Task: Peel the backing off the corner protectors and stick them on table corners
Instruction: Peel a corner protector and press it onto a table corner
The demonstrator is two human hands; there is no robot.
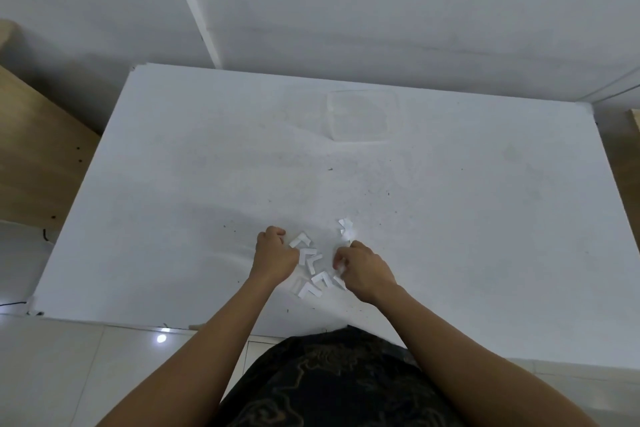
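L-shaped white corner protectors lie scattered toward 6 o'clock on the white worktop, between the hands. The left hand is curled in a fist at their 9 o'clock, with nothing showing in it. The right hand pinches a small white piece. White scraps lie at its 12 o'clock.

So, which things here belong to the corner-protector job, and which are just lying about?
Job: L-shaped corner protectors; white table; left hand, fingers curled; right hand pinching a small white piece; white scraps, probably peeled backing.
Lying about: clear plastic tray; wooden furniture at left.
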